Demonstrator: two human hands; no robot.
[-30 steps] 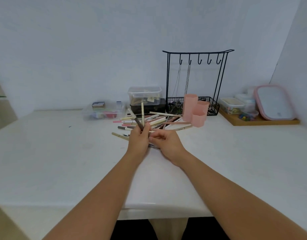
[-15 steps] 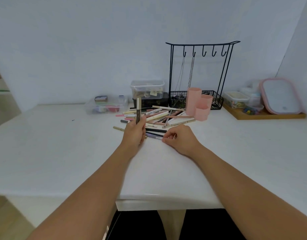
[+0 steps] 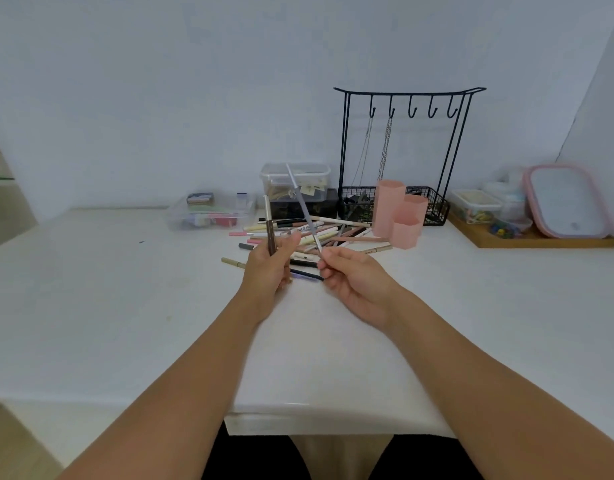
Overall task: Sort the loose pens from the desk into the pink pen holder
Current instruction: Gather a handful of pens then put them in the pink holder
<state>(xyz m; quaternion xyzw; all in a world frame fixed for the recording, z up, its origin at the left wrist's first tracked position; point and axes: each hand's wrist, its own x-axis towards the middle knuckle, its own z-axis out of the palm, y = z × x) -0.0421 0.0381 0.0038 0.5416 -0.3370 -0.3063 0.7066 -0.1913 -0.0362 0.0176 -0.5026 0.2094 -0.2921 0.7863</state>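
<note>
A white bench [image 3: 125,306] carries a loose heap of pens [image 3: 333,233] near its middle, with the pink pen holder [image 3: 399,216] standing just right of the heap. Behind them stand a clear lidded box [image 3: 295,178] on a dark box [image 3: 330,206], a black wire rack [image 3: 402,150] and a flat clear case [image 3: 212,213]. A wooden tray [image 3: 541,237] of small containers sits at the far right.

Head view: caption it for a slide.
Each hand lifts a pen above the loose pile beside the pink pen holder.
</note>
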